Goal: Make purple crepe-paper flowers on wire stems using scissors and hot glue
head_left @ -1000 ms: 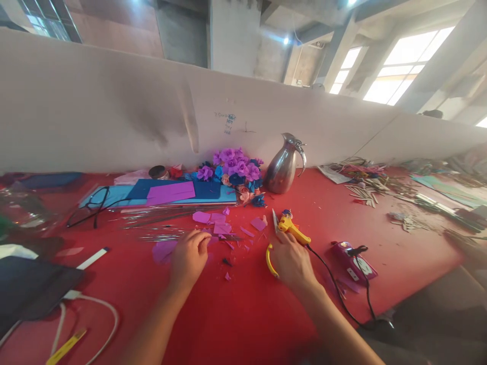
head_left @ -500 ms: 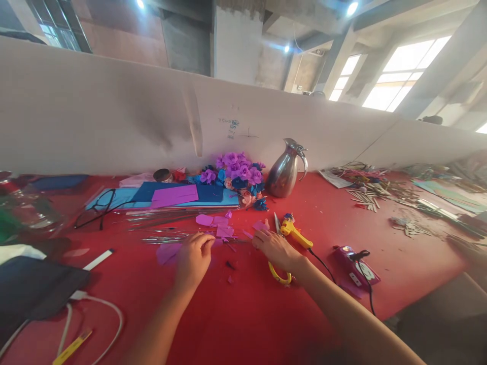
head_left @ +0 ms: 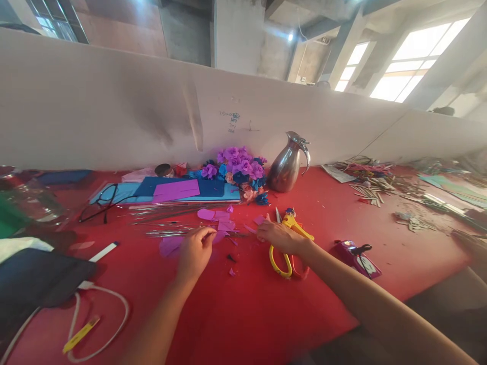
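My left hand (head_left: pixel 197 252) is closed in a pinch above the red table, beside purple paper pieces. What sits between its fingertips is too small to make out. Just left of it lies a purple paper scrap (head_left: pixel 171 245), and beyond it are cut purple petals (head_left: pixel 223 222). My right hand (head_left: pixel 280 237) reaches over yellow-and-red-handled scissors (head_left: pixel 280 267), its fingers apart and partly bent near a small purple piece (head_left: pixel 259 220). Its palm hides the middle of the scissors. A yellow glue gun (head_left: pixel 299 228) lies right behind that hand.
Purple, blue and pink paper flowers (head_left: pixel 239 167) are heaped by the white partition, next to a steel jug (head_left: pixel 286 165). Glasses (head_left: pixel 104 205) and wires (head_left: pixel 167 232) lie left. A purple power box (head_left: pixel 359 258) is right; a dark pouch (head_left: pixel 41 279) with white cable is near left.
The view has shifted slightly. My right hand has changed its finger pose a little over the scissors, its forearm swinging right. My left hand stays pinched in nearly the same place.
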The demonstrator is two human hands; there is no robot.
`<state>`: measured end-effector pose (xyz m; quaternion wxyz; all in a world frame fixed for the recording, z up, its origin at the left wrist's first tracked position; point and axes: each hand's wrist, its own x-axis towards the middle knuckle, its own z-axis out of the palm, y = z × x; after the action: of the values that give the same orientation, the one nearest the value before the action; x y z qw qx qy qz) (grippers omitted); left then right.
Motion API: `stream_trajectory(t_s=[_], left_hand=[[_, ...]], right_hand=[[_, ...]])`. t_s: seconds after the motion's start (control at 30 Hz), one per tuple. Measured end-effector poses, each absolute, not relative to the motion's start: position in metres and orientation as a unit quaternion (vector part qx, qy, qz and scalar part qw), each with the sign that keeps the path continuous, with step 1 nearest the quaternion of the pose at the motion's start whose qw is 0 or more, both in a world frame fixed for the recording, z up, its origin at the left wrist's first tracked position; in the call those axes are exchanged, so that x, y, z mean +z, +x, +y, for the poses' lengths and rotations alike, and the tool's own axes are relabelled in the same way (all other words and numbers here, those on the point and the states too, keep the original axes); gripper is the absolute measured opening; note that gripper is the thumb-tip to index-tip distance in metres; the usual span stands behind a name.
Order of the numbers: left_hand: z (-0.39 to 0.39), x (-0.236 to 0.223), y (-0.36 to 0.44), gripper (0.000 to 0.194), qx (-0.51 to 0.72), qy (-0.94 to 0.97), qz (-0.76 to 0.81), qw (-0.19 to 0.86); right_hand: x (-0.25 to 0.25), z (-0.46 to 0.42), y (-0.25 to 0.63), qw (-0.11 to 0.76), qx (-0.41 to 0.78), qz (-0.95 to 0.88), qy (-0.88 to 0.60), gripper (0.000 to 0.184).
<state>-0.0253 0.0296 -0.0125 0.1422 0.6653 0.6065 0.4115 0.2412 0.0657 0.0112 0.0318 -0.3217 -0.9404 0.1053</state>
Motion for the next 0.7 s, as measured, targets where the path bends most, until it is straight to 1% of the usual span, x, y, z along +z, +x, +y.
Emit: stream_trajectory(t_s=[0.07,0.1,0.13,0.17,0.27,0.33,0.4,0.5,0.57,0.63,0.7], left_hand=[[0.030,-0.013,-0.026,0.014,0.421,0.654,0.607,0.162],[0.030,-0.014,-0.026,0.014,0.429,0.644,0.608,0.177],[0.030,-0.015,-0.026,0.014,0.439,0.630,0.609,0.198],[0.030,-0.016,-0.026,0.015,0.450,0.613,0.609,0.225],[0.029,-0.016,-0.025,0.017,0.494,0.539,0.602,0.321],[0.028,-0.014,-0.024,0.018,0.523,0.482,0.589,0.384],[0.027,-0.010,-0.023,0.021,0.546,0.427,0.562,0.451],[0.025,-0.005,-0.023,0.027,0.573,0.350,0.539,0.508],[0.023,-0.002,-0.021,0.030,0.587,0.312,0.534,0.522],[0.021,0.000,-0.017,0.033,0.587,0.293,0.523,0.544],[0.018,0.002,-0.013,0.034,0.571,0.281,0.500,0.587]], right_hand=[[0.011,0.060,0.238,0.042,0.112,-0.938,-0.327,0.019],[0.011,0.057,0.234,0.069,0.122,-0.930,-0.340,0.019],[0.011,0.053,0.227,0.117,0.143,-0.914,-0.361,0.018],[0.011,0.050,0.217,0.184,0.176,-0.886,-0.386,0.017],[0.014,0.044,0.181,0.420,0.340,-0.724,-0.430,0.010],[0.016,0.044,0.157,0.494,0.462,-0.613,-0.408,0.020],[0.015,0.044,0.140,0.520,0.561,-0.520,-0.380,0.026],[0.007,0.042,0.131,0.527,0.631,-0.430,-0.372,0.026],[0.000,0.037,0.130,0.506,0.650,-0.418,-0.382,0.027],[-0.007,0.032,0.128,0.466,0.673,-0.424,-0.388,0.031],[-0.012,0.028,0.125,0.437,0.685,-0.434,-0.390,0.034]])
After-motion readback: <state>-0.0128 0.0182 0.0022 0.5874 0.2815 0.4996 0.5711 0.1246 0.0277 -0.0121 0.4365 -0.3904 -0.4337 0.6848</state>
